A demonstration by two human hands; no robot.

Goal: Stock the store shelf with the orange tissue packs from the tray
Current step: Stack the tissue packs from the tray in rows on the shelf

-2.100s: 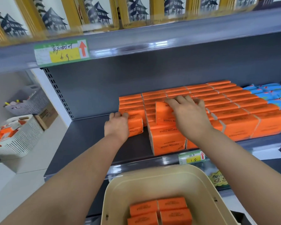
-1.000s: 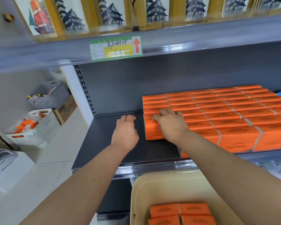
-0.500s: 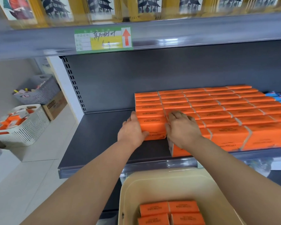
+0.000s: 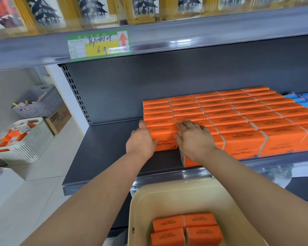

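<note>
Orange tissue packs fill the right part of the dark grey shelf in rows, stacked two high. At the left end of the block, a front stack of two orange packs sits between my hands. My left hand presses flat against its left side. My right hand rests on its right side and on the neighbouring packs. Below, a beige tray holds several more orange packs.
Blue packs lie at the shelf's far right. The upper shelf carries a green-and-yellow price label and boxed goods. On the floor at left stand a white basket, a grey basket and a cardboard box.
Two seconds ago my hands set packs down at the block's left end. My left hand came off the shelf and closed against the stack's left side; both hands now squeeze it into line.
</note>
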